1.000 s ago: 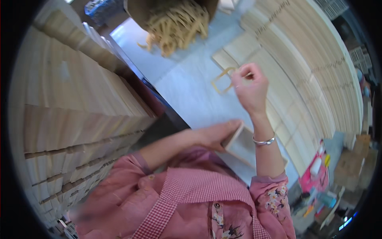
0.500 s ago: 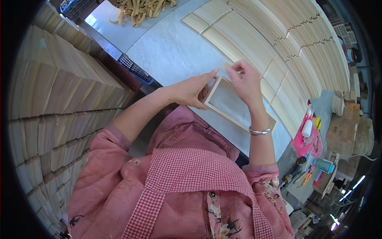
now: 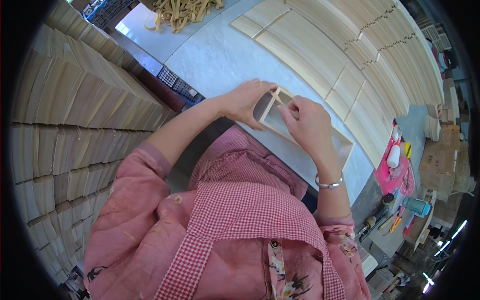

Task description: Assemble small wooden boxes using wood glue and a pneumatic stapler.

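Note:
A rectangular frame of pale wood lies slantwise on the light tabletop in front of me, its inside showing the surface below. My left hand spans its left end, thumb at the near corner and fingertips at the far one, with a gap between palm and wood. Over that same end, my right hand is closed in a pinch above the frame's opening. A thin tan strip runs from its fingertips toward the far left corner. The right fingers partly hide the strip and the frame's far side.
Tan, loosely curled strips are heaped at the table's far left. Rows of thin wooden boards cover the right side. Tall wood stacks stand on my left. A white bottle and tools lie at right.
My right hand has come down and nearer, from above the frame's far left corner to over its opening. My left fingers have closed in on the far left corner.

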`<action>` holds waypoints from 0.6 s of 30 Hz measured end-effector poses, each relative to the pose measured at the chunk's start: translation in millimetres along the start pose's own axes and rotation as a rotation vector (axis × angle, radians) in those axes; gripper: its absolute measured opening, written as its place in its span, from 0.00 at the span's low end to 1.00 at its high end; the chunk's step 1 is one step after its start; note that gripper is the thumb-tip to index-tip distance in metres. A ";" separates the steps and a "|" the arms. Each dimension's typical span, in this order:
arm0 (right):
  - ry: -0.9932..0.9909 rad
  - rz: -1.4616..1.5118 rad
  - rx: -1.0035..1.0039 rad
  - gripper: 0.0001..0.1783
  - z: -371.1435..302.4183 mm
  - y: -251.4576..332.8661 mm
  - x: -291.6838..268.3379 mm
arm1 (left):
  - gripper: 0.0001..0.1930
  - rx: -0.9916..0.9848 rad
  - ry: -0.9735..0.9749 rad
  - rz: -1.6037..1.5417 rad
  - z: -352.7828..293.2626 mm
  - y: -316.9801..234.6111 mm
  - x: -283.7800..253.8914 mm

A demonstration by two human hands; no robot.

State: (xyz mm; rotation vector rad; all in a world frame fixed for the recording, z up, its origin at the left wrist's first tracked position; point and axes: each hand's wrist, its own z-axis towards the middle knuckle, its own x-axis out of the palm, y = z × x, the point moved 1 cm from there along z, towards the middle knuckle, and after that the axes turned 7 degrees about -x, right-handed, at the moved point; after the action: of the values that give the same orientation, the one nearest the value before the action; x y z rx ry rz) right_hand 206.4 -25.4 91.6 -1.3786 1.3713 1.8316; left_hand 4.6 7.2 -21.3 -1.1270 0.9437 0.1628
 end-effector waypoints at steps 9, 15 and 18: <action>-0.050 -0.164 -0.275 0.09 -77.8 16.7 58.5 | 0.55 0.030 0.049 0.126 18.6 -0.7 2.5; -0.354 -0.011 0.071 0.07 -173.1 -67.8 19.4 | 0.54 -0.016 0.018 0.055 10.2 -10.7 -9.7; -0.431 -0.062 0.265 0.16 -216.0 -105.3 -14.3 | 0.54 -0.078 0.071 0.036 8.0 -13.3 -13.1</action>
State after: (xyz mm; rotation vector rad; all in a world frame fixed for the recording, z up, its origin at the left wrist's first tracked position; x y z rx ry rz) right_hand 391.7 -175.6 59.5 -0.8233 1.2678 1.7049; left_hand 8.3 12.0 -2.0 -1.1946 1.0289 0.1915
